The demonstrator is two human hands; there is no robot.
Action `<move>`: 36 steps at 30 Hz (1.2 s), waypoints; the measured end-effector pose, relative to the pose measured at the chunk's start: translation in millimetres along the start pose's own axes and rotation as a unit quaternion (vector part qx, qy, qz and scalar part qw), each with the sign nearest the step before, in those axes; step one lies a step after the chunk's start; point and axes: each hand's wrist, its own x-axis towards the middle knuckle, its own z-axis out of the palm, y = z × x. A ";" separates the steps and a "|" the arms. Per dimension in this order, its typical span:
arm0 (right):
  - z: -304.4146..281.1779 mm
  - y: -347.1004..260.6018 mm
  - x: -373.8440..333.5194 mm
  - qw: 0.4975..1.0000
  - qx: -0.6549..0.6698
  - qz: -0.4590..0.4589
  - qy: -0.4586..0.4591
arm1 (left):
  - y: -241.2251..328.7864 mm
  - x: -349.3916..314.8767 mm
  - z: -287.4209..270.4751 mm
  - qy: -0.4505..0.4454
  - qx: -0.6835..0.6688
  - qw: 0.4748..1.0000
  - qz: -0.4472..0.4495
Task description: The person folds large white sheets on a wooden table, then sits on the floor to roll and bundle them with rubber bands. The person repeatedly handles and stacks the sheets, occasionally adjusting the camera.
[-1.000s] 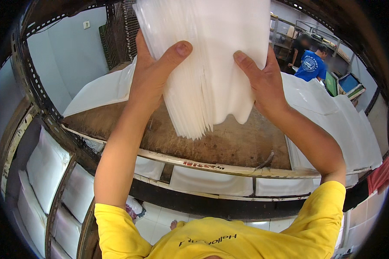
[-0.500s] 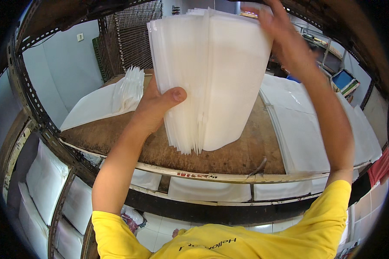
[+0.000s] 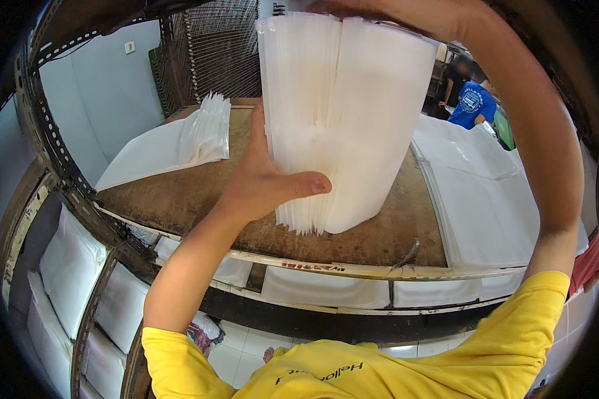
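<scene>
A thick stack of translucent white plastic bags (image 3: pixel 379 126) stands upright on its edge over the brown board (image 3: pixel 186 203), fanned into many layers along its left side. My left hand (image 3: pixel 266 179) is closed round that left side, its thumb across the front and its fingers hidden behind. Along the top edge of the stack lies my right hand (image 3: pixel 406 13), in shadow and partly cut off by the frame's upper rim. How its fingers are placed there does not show.
Left on the board lies a smaller pile of white bags (image 3: pixel 173 143); flat piles (image 3: pixel 492 206) cover its right. More piles (image 3: pixel 326 287) fill shelves below. A perforated metal post (image 3: pixel 53 153) rises at left. A wire rack (image 3: pixel 223 53) and people, one in a blue shirt (image 3: pixel 472 106), are behind.
My right hand has moved from the stack's upper right corner leftward along its top edge. The stack and my left hand have shifted slightly right, and the people behind have come into view.
</scene>
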 end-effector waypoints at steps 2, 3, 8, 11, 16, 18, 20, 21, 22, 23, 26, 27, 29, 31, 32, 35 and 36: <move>1.8 -11.1 -4.3 1.000 0.003 -0.011 0.014 | -0.7 -2.9 0.3 -0.001 0.007 1.000 -0.002; 7.9 -18.7 -10.3 1.000 0.007 -0.013 0.026 | -1.5 -3.6 1.2 -0.007 0.009 1.000 -0.003; 22.0 -37.5 -20.0 0.994 0.004 -0.056 0.093 | -6.4 -9.4 7.1 -0.015 0.077 0.997 0.024; 5.2 -24.4 -36.0 0.992 -0.008 -0.089 0.089 | -6.8 -2.5 21.9 -0.034 0.051 0.997 0.044; -0.7 -30.3 -21.5 0.996 0.028 -0.073 0.033 | -3.9 -11.6 16.4 0.014 0.124 0.992 0.000; 2.9 -38.8 -16.7 0.996 0.035 -0.059 0.064 | -7.8 -13.3 11.3 0.020 0.129 0.991 0.028; 10.2 -52.6 -32.0 0.988 0.025 -0.018 0.153 | -8.5 -9.2 23.2 0.003 0.054 0.998 0.038; 15.4 -54.7 -31.8 0.980 0.027 -0.015 0.194 | -8.3 -8.4 24.4 0.008 0.030 0.999 0.037; 20.3 -56.3 -32.4 0.971 0.027 -0.010 0.236 | -8.8 -8.0 25.4 0.010 0.038 0.998 0.040; 24.2 -57.1 -33.9 0.960 0.025 -0.002 0.277 | -9.7 -7.1 26.7 0.010 0.044 0.998 0.044; 28.2 -57.2 -60.0 0.907 -0.011 0.027 0.420 | -11.9 -0.8 33.6 -0.003 0.039 0.999 0.035; 35.1 -47.0 -61.1 0.884 0.007 0.027 0.466 | -13.1 -5.5 25.4 0.013 0.057 0.998 0.014; 52.9 11.5 -83.8 0.853 0.052 0.023 0.519 | -10.5 -12.9 12.8 0.019 0.046 0.999 -0.011; 86.6 47.1 -113.7 0.842 0.145 0.023 0.519 | -8.9 -8.7 15.0 -0.003 0.022 1.000 -0.006; 117.4 46.9 -125.9 0.836 0.239 0.028 0.492 | -12.5 -6.6 14.3 -0.010 0.025 1.000 -0.001; 177.9 -20.2 -115.0 0.877 0.266 0.146 0.373 | -24.8 -3.2 11.3 -0.019 0.029 0.999 0.013; 182.0 -33.1 -110.4 0.871 0.292 0.145 0.368 | -26.9 -1.4 14.7 -0.031 0.021 0.999 0.025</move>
